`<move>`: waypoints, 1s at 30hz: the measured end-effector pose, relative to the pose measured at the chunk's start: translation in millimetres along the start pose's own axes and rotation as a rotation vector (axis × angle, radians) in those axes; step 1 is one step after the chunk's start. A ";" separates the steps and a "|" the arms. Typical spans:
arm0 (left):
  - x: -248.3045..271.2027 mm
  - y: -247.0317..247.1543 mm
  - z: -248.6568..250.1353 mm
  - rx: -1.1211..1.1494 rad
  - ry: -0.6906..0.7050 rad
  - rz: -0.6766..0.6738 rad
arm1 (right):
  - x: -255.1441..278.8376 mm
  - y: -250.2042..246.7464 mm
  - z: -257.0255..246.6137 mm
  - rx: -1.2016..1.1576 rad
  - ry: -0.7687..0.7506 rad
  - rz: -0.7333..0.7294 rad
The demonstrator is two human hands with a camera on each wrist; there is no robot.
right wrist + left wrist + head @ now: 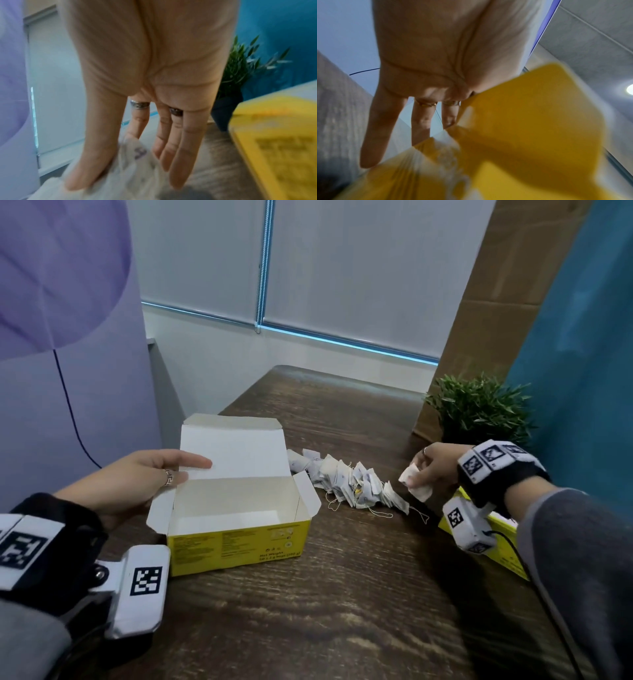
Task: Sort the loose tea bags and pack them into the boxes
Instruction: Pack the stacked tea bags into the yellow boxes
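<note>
An open yellow tea box (239, 546) stands on the dark wooden table (325, 611), its white lid (236, 453) upright and its inside showing nothing. My left hand (195, 470) rests straight fingers against the lid's left edge; in the left wrist view the left hand (419, 121) has its fingers straight beside the blurred yellow box (530, 121). A heap of loose white tea bags (349, 481) with strings lies right of the box. Just past the heap, my right hand (416, 474) pinches a few tea bags (416, 486). In the right wrist view these tea bags (137, 162) sit between thumb and fingers.
A second yellow box (507, 546) lies under my right wrist, also visible as the yellow box (278, 148) in the right wrist view. A small potted plant (479, 409) stands at the back right against brown cardboard (496, 302). A wall borders the table's left.
</note>
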State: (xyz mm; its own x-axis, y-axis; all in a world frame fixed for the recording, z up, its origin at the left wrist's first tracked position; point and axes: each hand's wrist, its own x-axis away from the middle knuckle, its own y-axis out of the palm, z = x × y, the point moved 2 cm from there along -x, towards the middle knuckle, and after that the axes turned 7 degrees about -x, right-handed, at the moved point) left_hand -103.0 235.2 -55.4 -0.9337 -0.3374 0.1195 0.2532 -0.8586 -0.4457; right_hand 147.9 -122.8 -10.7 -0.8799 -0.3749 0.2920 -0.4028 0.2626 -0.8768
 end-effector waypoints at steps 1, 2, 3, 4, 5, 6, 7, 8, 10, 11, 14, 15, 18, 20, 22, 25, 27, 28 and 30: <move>1.3 2.8 2.0 0.007 -0.009 -0.002 | 4.0 1.0 -3.0 -0.087 -0.017 -0.055; 1.2 4.7 2.5 0.007 -0.014 -0.012 | 5.4 5.7 -5.2 -0.125 -0.017 -0.112; 2.4 6.0 3.4 0.014 -0.019 -0.012 | 4.6 12.8 -5.7 -0.140 -0.020 -0.159; 2.8 6.4 3.8 0.021 -0.026 -0.008 | 3.4 21.2 -7.0 -0.114 -0.019 -0.183; 3.1 6.0 3.8 0.034 -0.033 -0.002 | 1.9 29.3 -9.1 -0.101 -0.023 -0.183; 2.4 5.5 2.8 0.042 -0.038 -0.003 | -1.1 35.2 -10.9 -0.112 -0.030 -0.167; 2.3 5.1 1.7 0.047 -0.040 -0.012 | -3.2 39.7 -11.9 -0.142 -0.041 -0.143; 2.0 4.6 0.5 0.049 -0.040 -0.021 | -3.9 42.3 -12.5 -0.169 -0.042 -0.114; 2.0 4.1 -0.1 0.049 -0.049 -0.020 | -0.7 44.5 -12.1 -0.173 -0.036 -0.067; 2.5 4.1 0.5 0.057 -0.052 -0.017 | 1.2 44.3 -10.5 -0.151 -0.037 -0.047; 4.2 4.9 2.0 0.082 -0.054 -0.017 | 9.9 42.2 -6.7 -0.136 -0.085 -0.014; 3.7 5.0 1.4 0.085 -0.053 -0.022 | 12.8 40.3 -6.0 -0.153 -0.114 -0.005; 3.0 5.3 2.5 0.081 -0.055 -0.025 | 19.2 34.9 -6.6 -0.281 -0.187 0.017; 2.8 6.2 4.9 0.069 -0.064 -0.017 | 19.4 34.7 -12.6 -0.334 -0.204 0.014; 4.7 7.2 7.0 0.050 -0.065 -0.005 | 13.0 40.3 -17.6 -0.329 -0.172 0.009; 7.2 5.7 8.0 0.019 -0.060 -0.005 | 4.6 50.5 -22.5 -0.279 -0.110 0.008; 6.6 3.8 6.8 0.017 -0.058 -0.014 | 4.9 52.8 -23.7 -0.217 -0.095 0.000; 6.0 3.4 6.2 0.020 -0.060 -0.017 | 8.3 54.9 -24.8 -0.213 -0.097 -0.023; 5.5 3.7 6.4 0.028 -0.062 -0.016 | 21.3 61.4 -28.1 -0.253 -0.121 -0.088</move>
State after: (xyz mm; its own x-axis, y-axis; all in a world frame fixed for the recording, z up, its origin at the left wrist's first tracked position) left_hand -105.5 227.6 -50.7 -0.9204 -0.3461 0.1816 0.2462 -0.8742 -0.4185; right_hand 97.3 -89.7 -47.6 -0.8085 -0.5054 0.3016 -0.5396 0.4319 -0.7227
